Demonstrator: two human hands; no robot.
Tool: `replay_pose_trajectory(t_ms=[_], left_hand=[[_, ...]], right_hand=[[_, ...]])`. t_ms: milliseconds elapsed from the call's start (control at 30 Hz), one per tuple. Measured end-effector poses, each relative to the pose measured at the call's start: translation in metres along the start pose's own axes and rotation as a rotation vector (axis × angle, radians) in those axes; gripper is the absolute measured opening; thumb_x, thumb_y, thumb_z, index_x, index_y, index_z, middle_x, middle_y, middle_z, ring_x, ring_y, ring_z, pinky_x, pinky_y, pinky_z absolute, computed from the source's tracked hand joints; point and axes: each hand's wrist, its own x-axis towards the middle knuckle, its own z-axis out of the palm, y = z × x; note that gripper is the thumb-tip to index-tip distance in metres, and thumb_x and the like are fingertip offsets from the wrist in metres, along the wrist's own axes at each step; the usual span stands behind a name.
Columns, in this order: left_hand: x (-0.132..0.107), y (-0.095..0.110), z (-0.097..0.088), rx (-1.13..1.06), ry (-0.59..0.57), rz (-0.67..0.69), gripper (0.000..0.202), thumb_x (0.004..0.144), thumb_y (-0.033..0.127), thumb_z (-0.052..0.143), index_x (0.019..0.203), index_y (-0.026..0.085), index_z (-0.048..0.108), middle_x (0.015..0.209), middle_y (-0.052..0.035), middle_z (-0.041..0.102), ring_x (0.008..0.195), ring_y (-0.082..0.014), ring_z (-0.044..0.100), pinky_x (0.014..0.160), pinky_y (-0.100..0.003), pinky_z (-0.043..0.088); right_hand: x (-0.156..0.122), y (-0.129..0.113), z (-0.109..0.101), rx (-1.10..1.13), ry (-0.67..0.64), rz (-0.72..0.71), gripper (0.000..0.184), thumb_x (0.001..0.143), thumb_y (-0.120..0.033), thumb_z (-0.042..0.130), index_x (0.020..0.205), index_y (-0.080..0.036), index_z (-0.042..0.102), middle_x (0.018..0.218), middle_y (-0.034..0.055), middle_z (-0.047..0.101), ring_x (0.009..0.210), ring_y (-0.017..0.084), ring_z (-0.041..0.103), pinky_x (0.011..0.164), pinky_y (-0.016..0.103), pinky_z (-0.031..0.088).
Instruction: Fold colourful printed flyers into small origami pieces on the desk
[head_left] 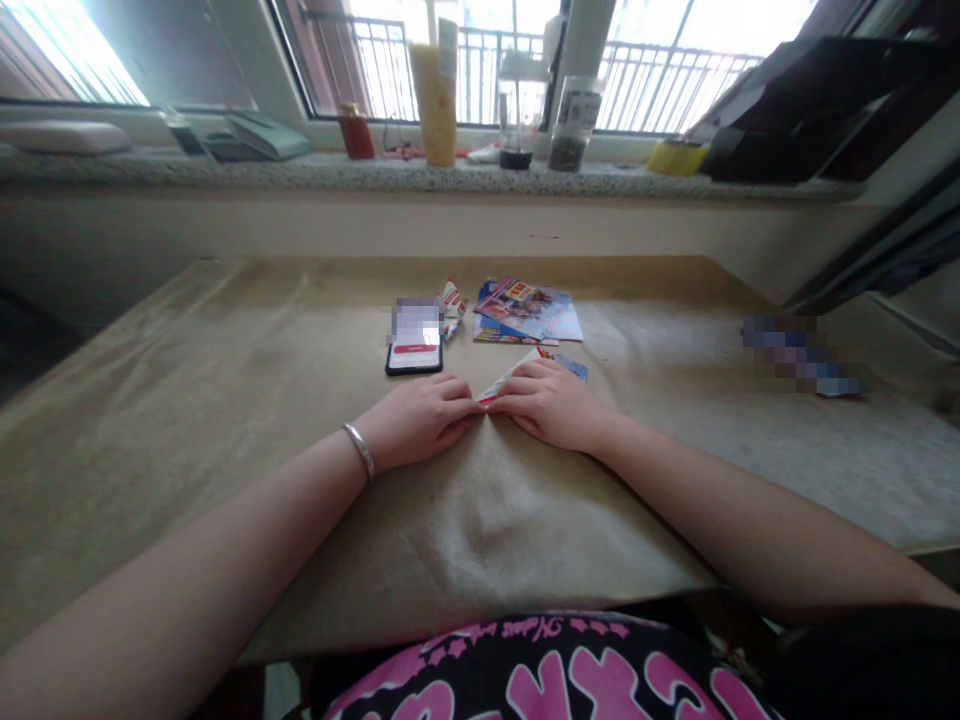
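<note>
A folded piece of printed paper (513,377), white with red edging and a blue part, lies slanted on the table under my hands. My right hand (556,405) is closed over it, fingers pressing along its fold. My left hand (418,420), with a silver bracelet at the wrist, pinches the paper's near left corner. The fingertips of both hands meet there, hiding that corner. Beyond the left hand lies a phone (415,367) with its screen lit. Beside the phone stands a small folded paper shape (452,302) in red and white.
Several colourful printed sheets (529,310) are stacked behind my right hand. A blurred bluish item (806,357) lies at the table's right. The cloth-covered table (247,400) meets a wall; a stone sill (300,176) above holds a yellow cup (436,110), jars and a black bag (795,110).
</note>
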Motion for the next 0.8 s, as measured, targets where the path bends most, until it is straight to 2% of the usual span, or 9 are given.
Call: replay_pose_trajectory(t_ms=[167,333,467,800], left_hand=[[0.001,0.001,-0.002,0.093,0.000,0.032,0.028,0.090,0.021,0.044,0.111,0.019,0.063,0.090,-0.0065,0.061,0.081,-0.0166,0.053,0.071,-0.028,0.046],[0.002,0.001,-0.004,0.152,-0.002,0.040,0.026,0.092,0.023,0.042,0.101,0.017,0.066,0.087,-0.0064,0.061,0.079,-0.0160,0.054,0.069,-0.028,0.046],[0.001,0.001,-0.007,0.159,-0.004,0.036,0.027,0.092,0.023,0.041,0.096,0.017,0.067,0.085,-0.0061,0.062,0.077,-0.0162,0.054,0.067,-0.028,0.045],[-0.001,0.001,-0.006,0.141,-0.017,0.026,0.024,0.090,0.021,0.043,0.099,0.017,0.065,0.085,-0.0057,0.061,0.077,-0.0159,0.053,0.068,-0.027,0.045]], right_hand=[[0.002,-0.002,-0.003,-0.075,-0.026,-0.005,0.028,0.092,-0.026,0.042,0.110,-0.026,0.065,0.098,0.0065,0.066,0.094,0.021,0.048,0.084,0.037,0.032],[0.001,-0.003,-0.007,-0.098,-0.028,-0.006,0.026,0.091,-0.024,0.044,0.104,-0.023,0.066,0.095,0.0066,0.066,0.094,0.022,0.047,0.083,0.036,0.031],[-0.001,-0.002,-0.009,-0.106,-0.028,-0.018,0.023,0.088,-0.024,0.047,0.101,-0.022,0.067,0.096,0.0055,0.067,0.093,0.021,0.048,0.083,0.036,0.030],[-0.006,0.001,-0.013,-0.108,-0.043,-0.006,0.023,0.089,-0.024,0.047,0.099,-0.022,0.067,0.094,0.0057,0.066,0.091,0.020,0.050,0.079,0.033,0.032]])
